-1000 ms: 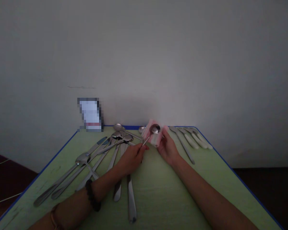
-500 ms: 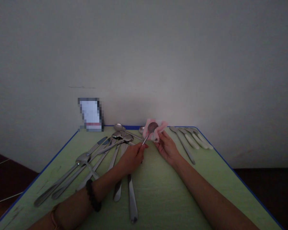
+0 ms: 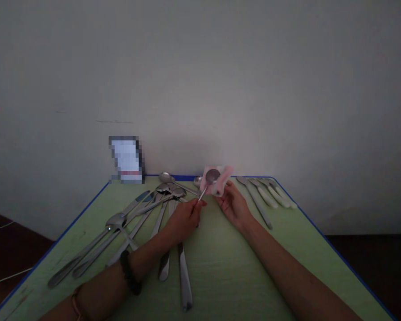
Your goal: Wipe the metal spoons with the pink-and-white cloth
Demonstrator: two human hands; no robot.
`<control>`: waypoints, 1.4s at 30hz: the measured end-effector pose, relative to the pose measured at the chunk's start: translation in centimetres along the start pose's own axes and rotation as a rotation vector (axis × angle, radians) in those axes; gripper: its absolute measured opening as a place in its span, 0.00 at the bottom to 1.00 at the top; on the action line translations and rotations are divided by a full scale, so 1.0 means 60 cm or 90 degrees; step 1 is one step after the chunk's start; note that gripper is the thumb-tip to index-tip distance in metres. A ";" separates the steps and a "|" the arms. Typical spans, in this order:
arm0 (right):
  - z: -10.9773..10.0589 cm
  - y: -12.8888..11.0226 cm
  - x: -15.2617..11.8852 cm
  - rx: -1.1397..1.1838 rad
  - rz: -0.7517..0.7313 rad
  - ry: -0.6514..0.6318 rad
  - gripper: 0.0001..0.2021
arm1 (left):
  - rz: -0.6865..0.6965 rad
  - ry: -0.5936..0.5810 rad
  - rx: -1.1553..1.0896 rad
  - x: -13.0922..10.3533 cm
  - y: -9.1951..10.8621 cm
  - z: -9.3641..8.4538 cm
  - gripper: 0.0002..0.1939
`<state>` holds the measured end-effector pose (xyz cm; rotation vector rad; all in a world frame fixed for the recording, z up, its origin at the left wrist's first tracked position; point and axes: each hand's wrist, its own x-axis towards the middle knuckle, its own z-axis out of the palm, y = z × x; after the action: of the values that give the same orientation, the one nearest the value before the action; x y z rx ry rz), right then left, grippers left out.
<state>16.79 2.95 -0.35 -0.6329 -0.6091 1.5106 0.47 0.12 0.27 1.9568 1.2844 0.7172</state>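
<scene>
My left hand (image 3: 183, 219) pinches the handle of a small metal spoon (image 3: 209, 182), its bowl raised toward the far edge of the table. My right hand (image 3: 234, 206) holds a pink cloth (image 3: 217, 181) pressed around and behind the spoon's bowl. Both hands hover over the middle of a green table (image 3: 220, 267) with a blue rim. A dark bead bracelet sits on my left wrist.
A heap of metal spoons and knives (image 3: 137, 218) fans out on the table's left half. Several utensils with pale handles (image 3: 267, 194) lie in a row at the far right. A blurred card (image 3: 127, 159) stands at the far left corner against a plain wall.
The pink cloth has shifted around the spoon's bowl, and my right hand has turned and slid slightly with it. My left hand has kept its hold on the handle.
</scene>
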 end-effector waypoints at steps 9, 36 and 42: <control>-0.001 0.010 0.001 -0.062 -0.027 0.032 0.11 | 0.045 -0.034 0.127 -0.005 0.008 -0.005 0.21; -0.001 0.020 0.003 -0.086 -0.044 0.002 0.10 | 0.065 -0.061 0.175 -0.006 0.004 -0.005 0.19; -0.002 0.018 0.000 -0.089 -0.036 -0.009 0.09 | 0.059 -0.053 0.112 -0.006 0.004 -0.005 0.19</control>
<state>16.11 2.93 -1.18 -0.7064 -0.7415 1.4290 0.25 -0.21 0.64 2.1767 1.2491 0.5772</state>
